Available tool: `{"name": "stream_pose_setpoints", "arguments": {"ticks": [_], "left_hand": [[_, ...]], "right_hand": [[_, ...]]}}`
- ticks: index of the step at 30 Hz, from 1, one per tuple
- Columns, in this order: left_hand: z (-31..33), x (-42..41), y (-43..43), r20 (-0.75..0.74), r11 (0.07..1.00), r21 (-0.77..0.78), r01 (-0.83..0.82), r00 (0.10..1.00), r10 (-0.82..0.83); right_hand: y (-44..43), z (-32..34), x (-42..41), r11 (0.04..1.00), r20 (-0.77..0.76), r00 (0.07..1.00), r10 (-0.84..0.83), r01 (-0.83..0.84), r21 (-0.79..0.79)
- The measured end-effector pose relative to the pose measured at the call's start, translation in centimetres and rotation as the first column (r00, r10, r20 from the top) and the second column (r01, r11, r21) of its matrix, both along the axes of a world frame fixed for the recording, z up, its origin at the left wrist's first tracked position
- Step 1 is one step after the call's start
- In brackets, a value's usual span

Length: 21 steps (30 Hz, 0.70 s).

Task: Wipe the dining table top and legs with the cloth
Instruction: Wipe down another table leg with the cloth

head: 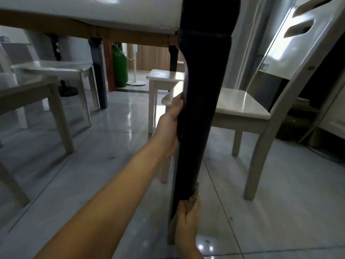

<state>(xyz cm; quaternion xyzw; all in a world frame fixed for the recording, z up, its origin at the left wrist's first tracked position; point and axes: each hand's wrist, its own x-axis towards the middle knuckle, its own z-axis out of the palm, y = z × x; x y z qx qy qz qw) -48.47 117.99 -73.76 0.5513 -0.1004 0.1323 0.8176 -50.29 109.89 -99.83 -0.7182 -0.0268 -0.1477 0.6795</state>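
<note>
I am low down beside the dining table, whose white top (104, 17) runs across the upper frame. Its near dark leg (201, 94) stands upright in the middle. My left hand (170, 126) grips the leg's left edge at mid-height, thumb on the front and fingers hidden behind it. Down near the foot of the leg, my right hand (186, 223) holds a brownish cloth (193, 198) wrapped against it. Most of the cloth is hidden by my hand and the leg.
A white chair (242, 107) stands close on the right, and two white chairs (52, 71) on the left. A white stool (164, 75) and a green cylinder (120, 70) are behind. The other dark table legs (99, 81) stand further back on the glossy tiled floor (104, 150).
</note>
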Motion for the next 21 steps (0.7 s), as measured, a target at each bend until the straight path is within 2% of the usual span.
{"name": "stream_pose_setpoints", "arguments": {"ticks": [7, 9, 11, 15, 21], "left_hand": [[-0.3, 0.2, 0.2, -0.015, 1.0, 0.024, -0.005, 1.0, 0.005], [-0.3, 0.3, 0.2, -0.008, 1.0, 0.012, -0.008, 1.0, 0.009], [-0.4, 0.6, -0.2, -0.023, 0.999, -0.012, -0.052, 0.998, 0.052], [-0.3, 0.1, -1.0, -0.098, 0.982, 0.09, -0.168, 0.979, 0.177], [-0.1, -4.7, -1.6, -0.303, 0.944, 0.277, -0.178, 0.916, 0.262]], "right_hand": [[-0.5, -6.2, -0.6, 0.996, -0.31, 0.949, 0.055, -0.073, -0.046], [-0.1, -5.8, -1.0, 0.999, -0.384, 0.922, 0.052, -0.054, 0.005], [0.1, -4.4, -1.4, 0.996, -0.461, 0.888, 0.0, 0.044, 0.084], [0.4, 1.6, -1.4, 0.948, -0.636, 0.77, -0.045, 0.233, 0.215], [-2.0, 17.5, -2.2, 0.939, -0.572, 0.819, 0.043, 0.163, 0.303]]}}
